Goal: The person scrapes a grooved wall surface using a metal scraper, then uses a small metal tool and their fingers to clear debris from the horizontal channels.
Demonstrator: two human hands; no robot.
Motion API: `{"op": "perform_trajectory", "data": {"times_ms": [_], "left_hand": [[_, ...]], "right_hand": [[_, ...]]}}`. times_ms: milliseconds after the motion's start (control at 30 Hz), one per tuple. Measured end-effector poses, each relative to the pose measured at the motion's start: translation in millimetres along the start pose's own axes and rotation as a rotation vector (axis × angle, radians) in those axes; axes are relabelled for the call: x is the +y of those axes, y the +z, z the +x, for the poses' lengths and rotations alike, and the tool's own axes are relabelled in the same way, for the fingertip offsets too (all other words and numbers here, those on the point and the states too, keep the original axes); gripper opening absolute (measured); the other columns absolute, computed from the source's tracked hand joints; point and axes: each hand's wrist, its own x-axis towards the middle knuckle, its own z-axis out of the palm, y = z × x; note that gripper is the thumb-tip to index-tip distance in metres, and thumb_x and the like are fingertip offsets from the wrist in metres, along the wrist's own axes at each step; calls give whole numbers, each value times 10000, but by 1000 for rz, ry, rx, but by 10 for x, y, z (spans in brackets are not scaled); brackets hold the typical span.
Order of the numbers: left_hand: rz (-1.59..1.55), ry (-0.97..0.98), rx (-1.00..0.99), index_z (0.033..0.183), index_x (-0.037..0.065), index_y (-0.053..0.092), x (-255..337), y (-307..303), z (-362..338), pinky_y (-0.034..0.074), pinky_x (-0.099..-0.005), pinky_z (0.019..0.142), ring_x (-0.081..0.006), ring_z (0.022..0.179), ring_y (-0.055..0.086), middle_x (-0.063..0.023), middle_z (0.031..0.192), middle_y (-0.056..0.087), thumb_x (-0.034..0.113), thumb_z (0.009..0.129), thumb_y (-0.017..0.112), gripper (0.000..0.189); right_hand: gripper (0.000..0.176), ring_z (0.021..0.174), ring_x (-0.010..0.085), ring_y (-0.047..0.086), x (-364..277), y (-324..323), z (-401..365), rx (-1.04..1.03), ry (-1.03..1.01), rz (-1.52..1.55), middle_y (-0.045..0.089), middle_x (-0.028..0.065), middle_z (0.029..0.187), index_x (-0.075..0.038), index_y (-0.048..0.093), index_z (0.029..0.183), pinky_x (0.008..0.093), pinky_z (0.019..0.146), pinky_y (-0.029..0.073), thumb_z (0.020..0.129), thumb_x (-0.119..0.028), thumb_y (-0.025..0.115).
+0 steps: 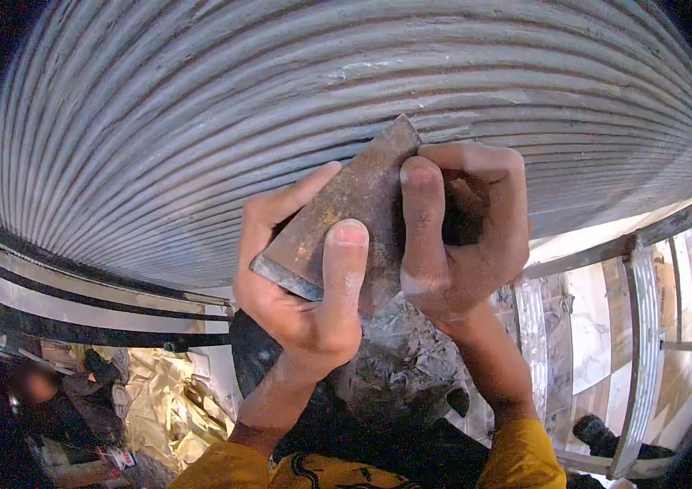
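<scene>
The person's bare left hand (305,314) and bare right hand (476,253) grip a flat, straight-edged, rust-mottled metal plate (321,222) between thumbs and fingers. Beyond the fingertips curves a grey, closely ridged surface (224,130).

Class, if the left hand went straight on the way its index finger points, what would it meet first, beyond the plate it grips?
Most likely the grey ribbed surface, ahead of the left hand and the rusty metal plate; any gap is unclear.

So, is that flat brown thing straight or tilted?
Tilted: the brown plate slants across the view, left hand holding its lower part, right hand its upper edge.
</scene>
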Motion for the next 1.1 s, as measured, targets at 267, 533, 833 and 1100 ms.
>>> {"op": "perform_trajectory", "data": {"times_ms": [267,533,833,1100], "left_hand": [[-38,-32,-7,1113,-97,564,49,25,8,465,-286,839,-161,897,589,-149,1018,628,154,847,661,378],[-30,-51,-15,1117,-110,547,44,-4,18,459,-291,850,-159,913,579,-154,1013,624,186,851,656,413],[-27,-42,-40,1109,-109,539,57,-4,13,456,-293,845,-160,911,574,-159,1031,625,199,850,656,419],[-53,-82,44,1098,-100,564,95,-15,11,446,-288,856,-154,923,565,-142,1023,626,209,847,663,410]], "right_hand": [[104,590,158,598,-36,3,43,76,60,34,643,100,741,-27,608,893,274,552,481,844,-47,698],[71,671,58,566,-86,-69,119,-46,-13,-18,650,56,800,21,582,923,194,602,458,884,12,641],[64,676,68,589,-111,-90,118,-60,7,-24,659,71,797,26,591,911,200,613,471,880,9,645],[62,670,62,578,-118,-30,121,-74,2,6,649,60,788,26,577,907,198,608,462,891,2,632]]}}
